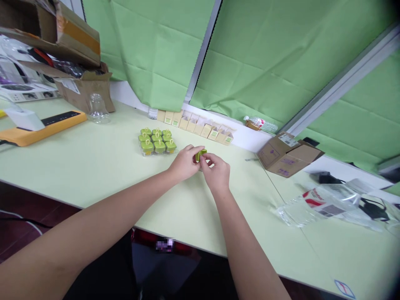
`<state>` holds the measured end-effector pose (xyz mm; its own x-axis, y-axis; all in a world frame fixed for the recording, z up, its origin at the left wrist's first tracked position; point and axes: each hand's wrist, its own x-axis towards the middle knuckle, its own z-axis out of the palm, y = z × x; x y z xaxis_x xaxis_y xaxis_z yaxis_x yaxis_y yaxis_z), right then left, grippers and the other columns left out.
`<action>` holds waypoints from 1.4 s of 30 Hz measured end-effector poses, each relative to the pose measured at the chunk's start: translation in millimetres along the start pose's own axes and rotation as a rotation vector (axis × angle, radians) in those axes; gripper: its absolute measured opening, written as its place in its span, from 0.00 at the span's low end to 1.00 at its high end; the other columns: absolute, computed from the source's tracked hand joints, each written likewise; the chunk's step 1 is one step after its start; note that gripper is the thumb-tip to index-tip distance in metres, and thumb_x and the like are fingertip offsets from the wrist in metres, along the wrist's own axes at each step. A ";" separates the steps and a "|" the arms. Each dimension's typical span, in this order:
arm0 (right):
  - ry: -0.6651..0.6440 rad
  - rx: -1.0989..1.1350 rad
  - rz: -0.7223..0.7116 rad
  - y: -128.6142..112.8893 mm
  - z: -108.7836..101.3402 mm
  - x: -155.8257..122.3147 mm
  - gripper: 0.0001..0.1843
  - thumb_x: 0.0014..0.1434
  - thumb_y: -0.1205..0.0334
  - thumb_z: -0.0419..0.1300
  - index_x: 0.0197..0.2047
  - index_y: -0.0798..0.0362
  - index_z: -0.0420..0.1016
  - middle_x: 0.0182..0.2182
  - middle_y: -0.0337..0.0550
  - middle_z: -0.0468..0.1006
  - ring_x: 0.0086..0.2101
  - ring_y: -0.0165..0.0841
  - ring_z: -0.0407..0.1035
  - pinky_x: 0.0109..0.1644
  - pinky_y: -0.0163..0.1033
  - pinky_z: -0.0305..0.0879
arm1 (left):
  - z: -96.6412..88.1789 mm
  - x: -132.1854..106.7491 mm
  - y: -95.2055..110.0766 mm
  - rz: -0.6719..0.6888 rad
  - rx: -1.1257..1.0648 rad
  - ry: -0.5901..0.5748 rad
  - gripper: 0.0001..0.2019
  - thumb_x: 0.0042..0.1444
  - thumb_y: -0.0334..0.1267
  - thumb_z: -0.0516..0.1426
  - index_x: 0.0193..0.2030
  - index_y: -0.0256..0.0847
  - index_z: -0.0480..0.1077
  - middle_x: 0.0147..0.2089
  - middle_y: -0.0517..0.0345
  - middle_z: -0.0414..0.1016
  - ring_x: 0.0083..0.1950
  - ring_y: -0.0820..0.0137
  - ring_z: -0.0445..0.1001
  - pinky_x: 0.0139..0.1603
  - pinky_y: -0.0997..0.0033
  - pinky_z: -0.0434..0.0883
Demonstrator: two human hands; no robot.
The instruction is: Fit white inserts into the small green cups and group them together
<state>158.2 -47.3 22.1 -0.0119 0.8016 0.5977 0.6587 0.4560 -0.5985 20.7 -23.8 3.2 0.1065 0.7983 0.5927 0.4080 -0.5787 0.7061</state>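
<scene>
Above the middle of the table, my left hand (186, 161) and my right hand (216, 170) meet around a small container with a green lid (201, 155). The left fingers wrap its left side. My right thumb and fingers pinch at its near right side. Most of its body is hidden behind my fingers. To the left of my hands stands a block of several clear little containers with green lids (159, 146), set close together in rows, each lid with a pale loop on top.
Several small tan cardboard boxes (193, 123) line the back edge. At left are a yellow power strip (67, 121), a clear plastic bottle piece (98, 109) and cardboard boxes (84, 89). Right are a carton (281, 156), a clear plastic bag (325, 204) and a lying bottle (262, 123).
</scene>
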 end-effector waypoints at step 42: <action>-0.020 0.232 0.222 7.7 1.6 6.2 0.14 0.53 0.52 0.64 0.38 0.51 0.84 0.34 0.42 0.84 0.31 0.35 0.75 0.37 0.38 0.72 | 0.2 -0.7 -0.6 0.063 0.061 -0.048 0.26 0.49 0.29 0.59 0.57 0.43 0.71 0.42 0.55 0.71 0.35 0.71 0.72 0.42 0.69 0.74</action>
<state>162.0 -38.2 20.3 0.0970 0.8978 0.4296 0.4575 0.3432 -0.8203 20.6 -24.0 2.3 0.1766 0.7683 0.6152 0.4535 -0.6183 0.6419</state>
